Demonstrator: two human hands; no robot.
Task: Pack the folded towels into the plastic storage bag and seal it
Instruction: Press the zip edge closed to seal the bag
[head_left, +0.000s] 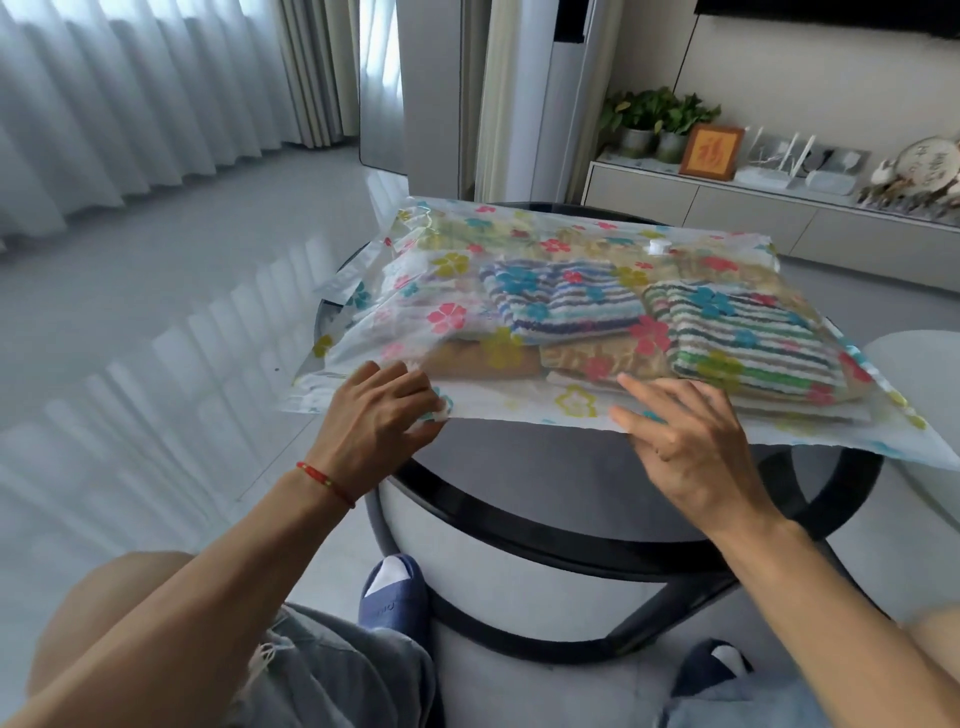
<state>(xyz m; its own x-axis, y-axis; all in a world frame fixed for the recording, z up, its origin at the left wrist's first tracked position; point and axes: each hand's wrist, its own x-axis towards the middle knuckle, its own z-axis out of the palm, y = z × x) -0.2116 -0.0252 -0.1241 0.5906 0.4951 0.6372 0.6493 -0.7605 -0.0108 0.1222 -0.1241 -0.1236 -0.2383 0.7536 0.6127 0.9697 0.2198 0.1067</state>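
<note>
A clear plastic storage bag (467, 244) printed with coloured flowers lies flat on a round dark glass table (519, 467). Inside it I see a blue-striped folded towel (566, 301), a green-striped folded towel (748, 338) and tan towels (597, 358) beneath them. A white valve cap (657, 247) sits on the bag's far side. My left hand (379, 415) pinches the bag's near edge, apparently on a small white clip. My right hand (685, 431) rests on the same edge further right, fingers spread over the plastic.
The bag overhangs the table on the left and right. A low cabinet (727, 208) with potted plants, a framed picture and ornaments stands behind. Curtains line the left wall. My knees and blue slippers are under the table's near rim.
</note>
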